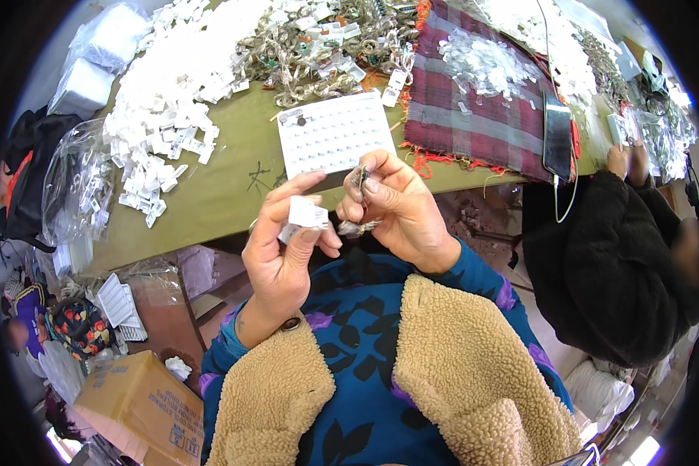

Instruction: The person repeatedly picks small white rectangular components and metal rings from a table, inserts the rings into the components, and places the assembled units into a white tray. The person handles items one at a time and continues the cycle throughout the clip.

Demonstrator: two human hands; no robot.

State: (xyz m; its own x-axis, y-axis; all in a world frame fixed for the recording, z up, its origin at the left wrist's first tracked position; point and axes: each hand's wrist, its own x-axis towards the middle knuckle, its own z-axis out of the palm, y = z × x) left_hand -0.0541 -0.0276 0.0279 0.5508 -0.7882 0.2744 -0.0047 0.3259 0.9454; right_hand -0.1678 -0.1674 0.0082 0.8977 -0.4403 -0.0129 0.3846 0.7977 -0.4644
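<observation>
My left hand (pixel 281 252) holds a small white card piece (pixel 307 213) between thumb and fingers, just above my lap at the table's near edge. Close beside it, my right hand (pixel 408 210) pinches a small dark, shiny piece (pixel 359 179) between thumb and forefinger. A thin greyish-brown strand bundle (pixel 357 228) hangs below those fingers; its exact kind is too small to tell. Right beyond both hands lies a white tray (pixel 335 105) with rows of small slots, and a dark round bit sits near its far left corner.
White card pieces (pixel 171 116) are heaped at left, with tangled brownish strands (pixel 318 50) behind the tray. A plaid cloth (pixel 474 116) bears clear plastic pieces (pixel 485 62) and a cabled phone (pixel 557 140). A co-worker in black (pixel 613 264) sits at right; a cardboard box (pixel 144 404) stands lower left.
</observation>
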